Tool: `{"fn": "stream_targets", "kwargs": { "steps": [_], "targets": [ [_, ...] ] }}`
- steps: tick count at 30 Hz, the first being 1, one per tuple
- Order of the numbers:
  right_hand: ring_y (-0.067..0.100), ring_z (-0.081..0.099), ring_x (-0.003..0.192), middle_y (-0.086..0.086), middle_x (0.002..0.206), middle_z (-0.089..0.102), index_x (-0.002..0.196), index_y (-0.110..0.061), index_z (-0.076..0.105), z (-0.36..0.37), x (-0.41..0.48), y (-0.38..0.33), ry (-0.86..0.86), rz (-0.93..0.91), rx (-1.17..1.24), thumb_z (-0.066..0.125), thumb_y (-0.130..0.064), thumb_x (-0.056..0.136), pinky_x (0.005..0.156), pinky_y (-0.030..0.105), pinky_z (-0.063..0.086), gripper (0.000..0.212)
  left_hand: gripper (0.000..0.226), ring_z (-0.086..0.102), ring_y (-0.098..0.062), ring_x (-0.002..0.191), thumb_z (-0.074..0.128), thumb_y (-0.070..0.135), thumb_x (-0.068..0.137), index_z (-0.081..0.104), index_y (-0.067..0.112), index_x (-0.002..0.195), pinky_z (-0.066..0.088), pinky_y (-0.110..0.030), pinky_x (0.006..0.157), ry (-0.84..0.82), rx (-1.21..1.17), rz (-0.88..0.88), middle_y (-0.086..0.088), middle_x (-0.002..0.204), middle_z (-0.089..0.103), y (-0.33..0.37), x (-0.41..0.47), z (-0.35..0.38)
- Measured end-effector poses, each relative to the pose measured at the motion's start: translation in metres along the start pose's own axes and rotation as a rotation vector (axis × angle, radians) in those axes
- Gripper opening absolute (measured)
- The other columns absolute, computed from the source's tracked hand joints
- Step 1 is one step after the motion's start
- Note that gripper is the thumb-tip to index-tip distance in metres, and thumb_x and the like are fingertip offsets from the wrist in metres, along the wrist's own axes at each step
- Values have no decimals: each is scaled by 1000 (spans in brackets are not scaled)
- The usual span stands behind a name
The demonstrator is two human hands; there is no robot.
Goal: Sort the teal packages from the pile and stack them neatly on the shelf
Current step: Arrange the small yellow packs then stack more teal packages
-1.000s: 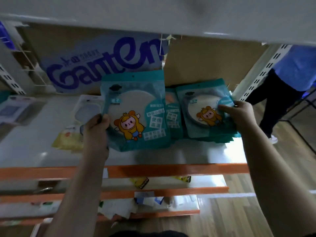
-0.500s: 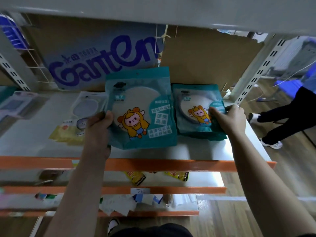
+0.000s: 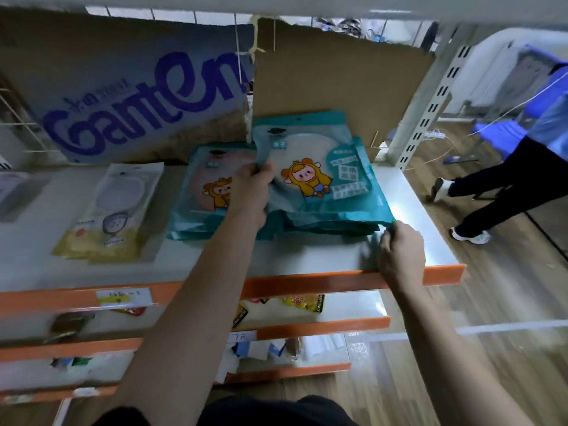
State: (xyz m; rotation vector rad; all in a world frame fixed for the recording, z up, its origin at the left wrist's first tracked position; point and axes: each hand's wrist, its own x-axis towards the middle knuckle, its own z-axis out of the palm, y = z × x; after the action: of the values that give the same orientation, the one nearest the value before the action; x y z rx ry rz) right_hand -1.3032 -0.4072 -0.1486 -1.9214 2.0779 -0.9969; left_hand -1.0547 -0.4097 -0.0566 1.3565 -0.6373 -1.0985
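Centre frame: left hand (image 3: pixel 252 192) grips the left edge of top teal package (image 3: pixel 322 176), which lies on the teal stack (image 3: pixel 338 224) at centre-right of the shelf (image 3: pixel 307 256); right hand (image 3: pixel 399 253) at stack's lower-right corner, fingers curled, blurred, grasp cannot be told.

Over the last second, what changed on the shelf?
The left hand carried its teal package rightward onto the right-hand stack, still gripping its edge. The right hand left the stack's top for its front corner. The yellow-white packages stayed put.
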Motion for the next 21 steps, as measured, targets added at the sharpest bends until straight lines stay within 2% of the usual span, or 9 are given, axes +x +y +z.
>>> {"fn": "stream_targets", "kwargs": {
  "steps": [5,9,12,14,16,18,21],
  "targets": [
    [38,49,87,21,91,61,87,1,58,4,-7,-2,21,-23,-113,50,-7,85,68,42,39,12,20,63,-25,99,59,31,95,58,12,102,54,-39,84,1,198,1,-9,103,64,-15,17,26],
    [34,49,91,16,95,62,92,-3,59,5,-8,-2,30,-24,-113,52,-9,85,67,37,38,12,31,67,-22,90,65,34,90,65,5,103,57,-37,79,-5,466,151,-9,97,69,-19,23,30],
    [31,49,90,15,95,62,90,-4,58,5,-8,-1,27,-27,-113,53,-10,85,68,37,40,10,33,66,-19,80,70,37,86,68,5,95,56,-34,71,25,748,255,-7,87,69,-14,28,26],
    [30,49,89,14,94,61,89,-5,57,5,-8,-1,23,-20,-120,53,-12,85,68,39,43,9,35,62,-15,70,71,41,84,67,7,88,46,-25,55,45,914,287,-4,76,64,-11,28,25],
    [30,49,88,13,93,62,89,-5,57,5,-8,-1,22,-18,-114,54,-11,85,68,41,45,9,39,57,-14,66,69,48,83,66,9,83,34,-24,48,102,1093,337,-1,71,61,-10,25,26],
    [31,50,89,13,91,63,91,-5,59,5,-9,-1,16,-22,-91,55,-11,84,68,41,45,10,43,59,-14,72,66,57,82,65,15,88,34,-24,49,178,1249,394,1,79,63,-8,20,25],
    [28,53,84,11,86,65,88,-6,63,4,-10,-1,-9,-37,-45,58,-14,85,68,42,49,10,54,59,-17,91,63,63,80,61,15,104,48,-30,64,201,1274,473,-1,99,62,-7,18,18]
  ]
}}
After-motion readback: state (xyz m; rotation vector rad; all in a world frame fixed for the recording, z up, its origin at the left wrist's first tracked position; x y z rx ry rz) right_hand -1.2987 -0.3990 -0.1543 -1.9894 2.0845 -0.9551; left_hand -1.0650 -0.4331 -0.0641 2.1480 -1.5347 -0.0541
